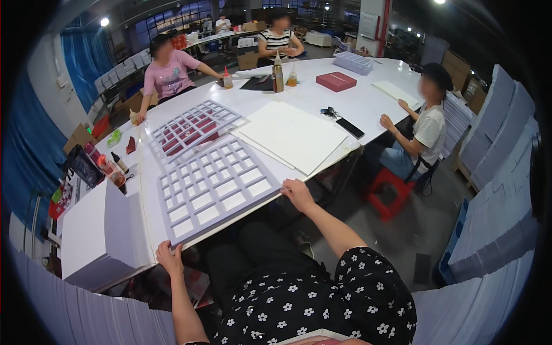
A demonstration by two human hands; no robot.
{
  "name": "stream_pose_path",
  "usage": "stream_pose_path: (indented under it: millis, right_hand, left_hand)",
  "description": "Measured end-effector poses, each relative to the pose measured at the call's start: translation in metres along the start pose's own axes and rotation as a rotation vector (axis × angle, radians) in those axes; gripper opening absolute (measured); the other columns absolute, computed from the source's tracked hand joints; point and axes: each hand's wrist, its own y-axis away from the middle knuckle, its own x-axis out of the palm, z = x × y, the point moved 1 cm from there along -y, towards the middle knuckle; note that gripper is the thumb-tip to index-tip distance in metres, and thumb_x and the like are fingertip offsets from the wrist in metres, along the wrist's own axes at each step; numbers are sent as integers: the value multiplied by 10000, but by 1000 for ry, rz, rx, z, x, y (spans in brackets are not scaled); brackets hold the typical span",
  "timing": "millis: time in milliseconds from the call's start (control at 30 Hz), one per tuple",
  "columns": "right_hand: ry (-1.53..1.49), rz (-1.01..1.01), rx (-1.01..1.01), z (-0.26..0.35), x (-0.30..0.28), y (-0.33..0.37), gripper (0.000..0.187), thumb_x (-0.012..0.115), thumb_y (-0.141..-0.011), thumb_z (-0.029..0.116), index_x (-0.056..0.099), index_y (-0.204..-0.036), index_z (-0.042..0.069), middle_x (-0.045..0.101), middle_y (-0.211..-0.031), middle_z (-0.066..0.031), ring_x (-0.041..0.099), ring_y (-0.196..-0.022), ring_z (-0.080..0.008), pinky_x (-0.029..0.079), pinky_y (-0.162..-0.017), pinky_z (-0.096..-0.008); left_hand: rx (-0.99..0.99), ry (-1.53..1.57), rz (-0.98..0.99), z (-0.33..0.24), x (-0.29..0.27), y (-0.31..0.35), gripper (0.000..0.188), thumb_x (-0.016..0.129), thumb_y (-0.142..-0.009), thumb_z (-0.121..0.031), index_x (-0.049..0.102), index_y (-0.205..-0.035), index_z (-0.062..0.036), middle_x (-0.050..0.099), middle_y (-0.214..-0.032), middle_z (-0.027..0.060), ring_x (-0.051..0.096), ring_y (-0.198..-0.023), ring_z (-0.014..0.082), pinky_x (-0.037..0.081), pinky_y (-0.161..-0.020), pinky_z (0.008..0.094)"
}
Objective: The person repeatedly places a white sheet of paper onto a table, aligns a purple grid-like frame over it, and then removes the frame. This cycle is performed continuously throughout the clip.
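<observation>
**Head view: both hands on the near grid sheet**

I see my left hand point(170, 257) pinching the near-left corner of the grey die-cut grid sheet point(214, 188), and my right hand point(297, 194) gripping its near-right corner. The sheet lies flat at the table point(368, 98) edge, stretching away from my fingers, a second grid point(192, 129) beyond it (red showing through). I judge this the squaring-up step; next calls for an even two-handed move.
</observation>
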Motion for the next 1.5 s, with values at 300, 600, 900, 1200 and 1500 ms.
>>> stream_pose_path:
  millis: [300, 600, 900, 1200, 1500]
  right_hand:
    - [752, 168, 123, -48, -23, -50, 358, 630, -894, 304, 645, -1080, -2, 656, -1129, -187, 605, -1098, -333, 463, -948, -456]
    - [650, 416, -6, -63, -36, -76, 75, 600, -849, 104, 642, -883, 52, 707, -766, -161, 719, -722, -317, 562, -644, -431]
    - [798, 82, -148, -42, -112, -99, 70, 564, -839, 116, 615, -791, 108, 675, -689, -71, 685, -659, -257, 476, -716, -428]
    - [739, -431, 98, -53, -106, 15, 294, 640, -918, 302, 635, -1015, 24, 719, -868, -147, 713, -833, -318, 489, -886, -483]
    - [-971, -336, 1162, -110, -82, 16, 257, 558, -967, 213, 571, -1096, -8, 686, -901, -141, 700, -706, -219, 548, -506, -319]
  left_hand:
    - [3, 26, -23, 4, 3, 1, 472, 824, -758, -212, 603, -1150, -70, 612, -1189, 96, 515, -1141, 330, 378, -985, 452]
    - [11, -7, -13, -13, -5, 4, 447, 808, -772, -235, 612, -1135, -63, 608, -1151, 109, 519, -1108, 338, 387, -976, 448]
    - [3, 4, -32, -10, -4, 2, 451, 818, -758, -219, 606, -1128, -69, 597, -1182, 95, 509, -1134, 331, 389, -981, 448]
    - [7, 1, -27, -10, -10, 2, 426, 805, -771, -189, 599, -1120, -57, 597, -1149, 103, 516, -1097, 329, 392, -961, 439]
    - [-22, 57, 11, -9, -2, -3, 488, 811, -752, -170, 591, -1168, -38, 591, -1194, 128, 503, -1144, 345, 378, -1006, 460]
